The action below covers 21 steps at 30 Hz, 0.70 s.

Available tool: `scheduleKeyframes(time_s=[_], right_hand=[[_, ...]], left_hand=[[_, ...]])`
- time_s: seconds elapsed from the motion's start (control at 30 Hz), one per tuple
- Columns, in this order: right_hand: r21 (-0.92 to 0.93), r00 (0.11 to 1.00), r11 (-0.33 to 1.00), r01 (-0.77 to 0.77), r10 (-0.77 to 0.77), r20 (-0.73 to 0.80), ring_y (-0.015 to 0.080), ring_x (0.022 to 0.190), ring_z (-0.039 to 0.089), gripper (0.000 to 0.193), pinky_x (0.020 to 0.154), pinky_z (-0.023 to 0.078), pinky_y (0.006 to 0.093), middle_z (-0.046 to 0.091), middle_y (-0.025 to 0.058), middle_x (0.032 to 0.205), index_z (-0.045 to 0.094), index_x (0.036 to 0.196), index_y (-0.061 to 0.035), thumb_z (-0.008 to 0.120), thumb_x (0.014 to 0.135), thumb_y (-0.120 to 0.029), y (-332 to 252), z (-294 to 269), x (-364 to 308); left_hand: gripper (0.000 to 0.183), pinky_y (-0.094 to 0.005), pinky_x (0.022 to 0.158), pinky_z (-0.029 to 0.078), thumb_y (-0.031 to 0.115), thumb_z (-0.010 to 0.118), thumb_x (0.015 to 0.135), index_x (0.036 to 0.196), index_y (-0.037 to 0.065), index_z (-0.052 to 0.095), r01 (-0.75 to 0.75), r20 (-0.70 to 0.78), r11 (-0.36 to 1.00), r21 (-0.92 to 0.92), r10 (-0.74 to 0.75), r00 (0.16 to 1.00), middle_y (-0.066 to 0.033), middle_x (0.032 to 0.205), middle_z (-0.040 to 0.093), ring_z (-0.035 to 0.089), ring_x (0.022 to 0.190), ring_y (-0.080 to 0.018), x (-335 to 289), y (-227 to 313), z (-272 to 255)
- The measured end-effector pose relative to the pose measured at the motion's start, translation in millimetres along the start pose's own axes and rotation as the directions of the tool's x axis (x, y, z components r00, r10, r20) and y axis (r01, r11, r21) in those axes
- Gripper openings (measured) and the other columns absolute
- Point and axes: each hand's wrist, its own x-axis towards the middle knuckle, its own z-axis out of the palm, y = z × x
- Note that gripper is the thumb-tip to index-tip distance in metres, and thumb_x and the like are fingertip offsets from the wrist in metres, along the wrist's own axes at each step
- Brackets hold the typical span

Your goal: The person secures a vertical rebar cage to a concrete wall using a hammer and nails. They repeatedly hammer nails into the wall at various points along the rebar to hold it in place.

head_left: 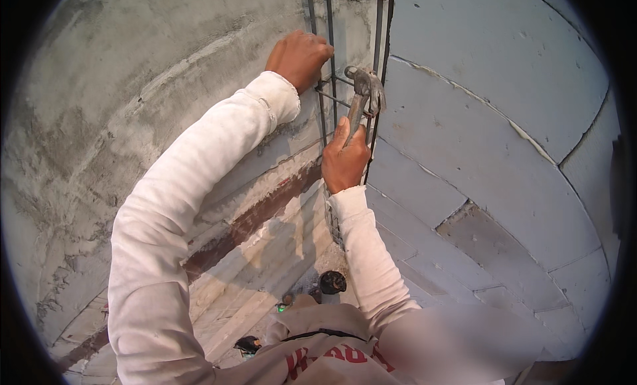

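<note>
My right hand (346,160) is wrapped round the handle of a claw hammer (359,105). The hammer's metal head points upward, in front of a cage of steel reinforcing bars (331,26). Up and to the left, my left hand (298,58) is closed in a fist at the cage's left-hand bars, against the concrete wall. Its fingertips are turned away, so whatever they grip is hidden. Thin cross ties (332,98) join the upright bars just below that hand.
A rough concrete wall (199,26) fills the left side. Large grey blocks or panels (491,113) with open joints form the right side, close to the bars. A reddish-brown strip (259,212) crosses the wall lower down. Far below is a dark round object (332,282).
</note>
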Motion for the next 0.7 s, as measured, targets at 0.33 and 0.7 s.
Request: scheduleKeyframes(time_s=[0.33, 0.7], right_hand=[[-0.234, 0.987, 0.972, -0.012, 0.048, 0.152, 0.0566, 0.071, 0.064, 0.035, 0.066, 0.05, 0.0591, 0.065, 0.0366, 0.075, 0.055, 0.098, 0.0092, 0.056, 0.106, -0.025, 21.2, 15.8, -3.6], [-0.175, 0.991, 0.984, -0.019, 0.042, 0.125, 0.0548, 0.072, 0.067, 0.037, 0.067, 0.051, 0.0591, 0.067, 0.035, 0.076, 0.058, 0.1, 0.01, 0.055, 0.107, -0.027, 20.1, 12.1, 7.8]], left_hand=[[0.023, -0.0424, 0.084, 0.06, -0.003, 0.07, 0.077, 0.093, 0.012, 0.079, 0.021, 0.012, 1.0, -0.004, -0.021, 1.0, -0.005, 0.097, 0.075, 0.072, 0.097, -0.0301, 6.6, 3.6, -1.3], [0.028, -0.0421, 0.083, 0.06, -0.005, 0.069, 0.077, 0.096, 0.014, 0.08, 0.031, 0.02, 0.999, -0.013, -0.03, 0.999, -0.0043, 0.098, 0.075, 0.071, 0.098, -0.0296, 1.0, 4.2, -1.8]])
